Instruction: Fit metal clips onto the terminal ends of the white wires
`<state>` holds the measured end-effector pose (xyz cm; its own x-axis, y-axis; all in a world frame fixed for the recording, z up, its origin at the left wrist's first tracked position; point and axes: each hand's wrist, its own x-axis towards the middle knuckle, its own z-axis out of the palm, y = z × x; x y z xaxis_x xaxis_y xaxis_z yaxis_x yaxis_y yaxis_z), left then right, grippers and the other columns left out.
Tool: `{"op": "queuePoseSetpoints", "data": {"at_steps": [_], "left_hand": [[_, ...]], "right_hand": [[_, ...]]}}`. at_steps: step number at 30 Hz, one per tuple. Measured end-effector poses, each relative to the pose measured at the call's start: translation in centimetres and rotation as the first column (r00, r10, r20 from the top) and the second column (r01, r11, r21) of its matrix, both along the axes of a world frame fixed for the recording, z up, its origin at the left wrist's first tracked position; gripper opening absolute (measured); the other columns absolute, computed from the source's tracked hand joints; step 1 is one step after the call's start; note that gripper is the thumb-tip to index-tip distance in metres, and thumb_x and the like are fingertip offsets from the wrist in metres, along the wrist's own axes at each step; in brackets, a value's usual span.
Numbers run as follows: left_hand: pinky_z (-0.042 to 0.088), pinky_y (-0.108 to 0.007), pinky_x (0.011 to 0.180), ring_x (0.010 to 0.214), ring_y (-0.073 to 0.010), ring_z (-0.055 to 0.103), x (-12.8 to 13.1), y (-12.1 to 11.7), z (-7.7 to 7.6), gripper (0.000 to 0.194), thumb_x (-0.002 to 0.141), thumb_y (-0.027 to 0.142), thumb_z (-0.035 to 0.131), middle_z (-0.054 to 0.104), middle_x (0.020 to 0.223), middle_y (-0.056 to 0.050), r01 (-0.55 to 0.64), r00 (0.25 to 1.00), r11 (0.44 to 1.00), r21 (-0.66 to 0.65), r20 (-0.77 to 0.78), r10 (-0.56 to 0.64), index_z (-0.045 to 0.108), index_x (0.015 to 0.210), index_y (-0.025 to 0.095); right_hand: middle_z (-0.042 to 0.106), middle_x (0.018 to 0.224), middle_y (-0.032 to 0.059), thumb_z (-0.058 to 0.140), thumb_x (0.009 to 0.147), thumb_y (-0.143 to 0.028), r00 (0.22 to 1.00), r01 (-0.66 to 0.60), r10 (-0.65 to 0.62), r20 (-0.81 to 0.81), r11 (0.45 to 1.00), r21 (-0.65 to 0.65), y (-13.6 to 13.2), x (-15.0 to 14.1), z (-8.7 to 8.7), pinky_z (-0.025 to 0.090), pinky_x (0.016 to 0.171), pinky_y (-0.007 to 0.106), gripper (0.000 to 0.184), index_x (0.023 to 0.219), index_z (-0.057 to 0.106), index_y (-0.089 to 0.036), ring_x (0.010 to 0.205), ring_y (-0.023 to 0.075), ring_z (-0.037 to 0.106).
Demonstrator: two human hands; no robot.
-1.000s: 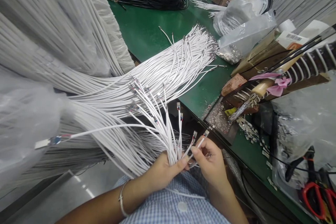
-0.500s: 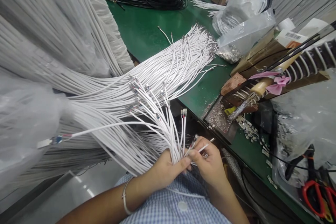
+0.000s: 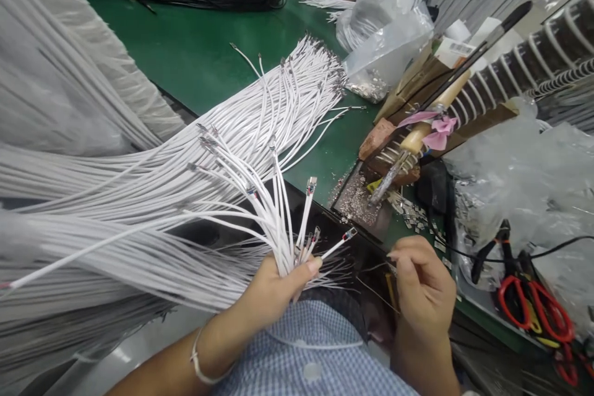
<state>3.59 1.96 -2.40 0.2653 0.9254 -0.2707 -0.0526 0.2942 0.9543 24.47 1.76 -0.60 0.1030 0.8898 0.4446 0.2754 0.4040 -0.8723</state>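
White cables [image 3: 277, 232] are fanning up from the left hand [image 3: 278, 288], just right of a larger bundle [image 3: 260, 117] that is sweeping in from the left and lying across the green counter [image 3: 171, 55]. Left hand is grasping the bunch low down, thumb crossing the front; forearm is slanting up from the lower left. The bunch's long axis is running upward, leaning left. One cable is breaking away, its connector [image 3: 349, 234] pointing up and right, stopping short of the right hand [image 3: 424, 288]. So the bunch is lying left of that hand; the left is nearer, in contact. Right hand is hovering apart, forearm rising steeply, fingers curling to the thumb; cannot tell whether it is pinching anything. Farther right, red-handled pliers [image 3: 552, 309] are resting.
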Motion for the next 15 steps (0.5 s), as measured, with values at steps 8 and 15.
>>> {"op": "queuePoseSetpoints", "data": {"at_steps": [8,15], "left_hand": [[0.027,-0.02,0.04,0.041,-0.0071,0.034,0.3,0.8,-0.2,0.036,0.076,0.044,0.06,0.037,0.044,0.006,-0.029,0.999,1.0,-0.008,0.037,0.029,0.05,0.058,0.016],[0.028,-0.019,0.037,0.038,-0.0052,0.039,0.4,0.2,-0.4,0.035,0.078,0.047,0.059,0.057,0.057,-0.001,-0.021,0.996,1.0,-0.023,0.09,0.023,0.058,0.069,0.013]], "right_hand": [[0.047,0.082,0.0064,0.041,0.084,-0.036,0.899,-0.41,0.38,-0.217,0.905,-0.114,-0.5,1.2,0.2,0.037,0.068,0.035,0.019,0.087,0.052,-0.02,0.079,0.0216,0.046],[0.047,0.09,0.0044,0.04,0.09,-0.016,0.936,-0.347,0.318,-0.15,0.908,-0.235,-1.0,-2.5,-1.9,0.041,0.073,0.029,0.013,0.095,0.05,-0.022,0.084,0.0165,0.049]]}}
